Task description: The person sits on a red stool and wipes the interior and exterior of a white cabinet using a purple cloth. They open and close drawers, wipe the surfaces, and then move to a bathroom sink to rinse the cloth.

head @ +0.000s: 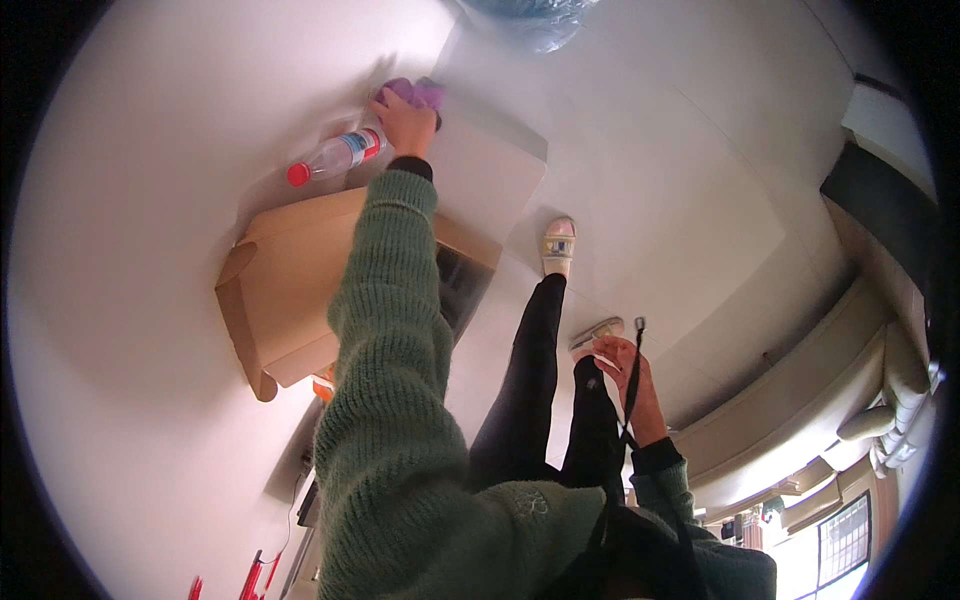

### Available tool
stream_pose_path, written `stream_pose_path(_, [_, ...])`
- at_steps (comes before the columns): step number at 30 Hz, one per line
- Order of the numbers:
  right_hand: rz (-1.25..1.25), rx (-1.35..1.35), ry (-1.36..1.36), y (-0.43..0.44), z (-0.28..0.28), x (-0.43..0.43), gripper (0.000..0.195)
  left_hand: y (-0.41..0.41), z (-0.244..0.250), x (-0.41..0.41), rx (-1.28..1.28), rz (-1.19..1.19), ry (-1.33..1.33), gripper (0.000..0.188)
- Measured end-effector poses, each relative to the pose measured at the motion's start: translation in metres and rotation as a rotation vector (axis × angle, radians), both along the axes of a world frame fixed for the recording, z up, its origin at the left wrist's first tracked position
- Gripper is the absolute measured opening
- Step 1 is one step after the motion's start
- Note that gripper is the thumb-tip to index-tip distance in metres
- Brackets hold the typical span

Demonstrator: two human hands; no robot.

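Note:
My left hand (pixel 409 124) stretches forward, its fingers closed around a crumpled purple cloth (pixel 409 91) on a pale box-like cabinet (pixel 487 150) by the wall. A clear plastic bottle (pixel 337 156) with a red cap lies on its side just beside that wrist. Under my left forearm is a brown cardboard box (pixel 300 277) with raised flaps; dark contents show at its right end. My right hand (pixel 626 375) hangs low by my right leg, fingers loosely bent with nothing seen in them. A black strap (pixel 634 375) dangles in front of it.
A translucent plastic bag (pixel 544 22) sits on the pale tiled floor (pixel 675 165) at the top. To the right stand a light sofa (pixel 795 397) and a dark-topped piece of furniture (pixel 877 202). Red rods (pixel 255 577) show at lower left. The white wall (pixel 135 225) runs along the left.

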State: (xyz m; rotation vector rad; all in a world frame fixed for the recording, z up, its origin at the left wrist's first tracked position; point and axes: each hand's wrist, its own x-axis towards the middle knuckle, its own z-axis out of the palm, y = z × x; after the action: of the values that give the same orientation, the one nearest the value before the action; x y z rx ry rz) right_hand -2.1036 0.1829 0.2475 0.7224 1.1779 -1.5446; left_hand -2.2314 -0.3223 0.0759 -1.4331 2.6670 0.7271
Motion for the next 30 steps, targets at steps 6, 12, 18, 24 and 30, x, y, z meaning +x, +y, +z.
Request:
stream_pose_path(6, [-0.021, 0.019, -0.038, 0.002, -0.017, 0.019, 0.041, 0.146, 0.002, 0.043, -0.045, -0.163, 0.133, 0.083])
stream_pose_path(12, [0.000, -0.003, 0.016, -0.008, 0.004, 0.013, 0.039, 0.247, 0.027, 0.062, 0.202, -0.383, 0.021, 0.079])
stream_pose_path(18, [-0.016, -0.006, 0.091, 0.022, 0.005, 0.027, 0.039, 0.245, 0.023, 0.099, 0.341, -0.611, 0.129, 0.075])
stream_pose_path(24, [-0.063, 0.125, 0.053, 0.040, 0.021, 0.033, 0.039, 0.181, 0.045, 0.078, 0.095, -0.171, 0.150, 0.065])
stream_pose_path(30, [-0.200, 0.061, 0.025, 0.047, 0.013, 0.064, 0.041, 0.174, 0.010, 0.084, 0.029, -0.255, 0.094, 0.047])
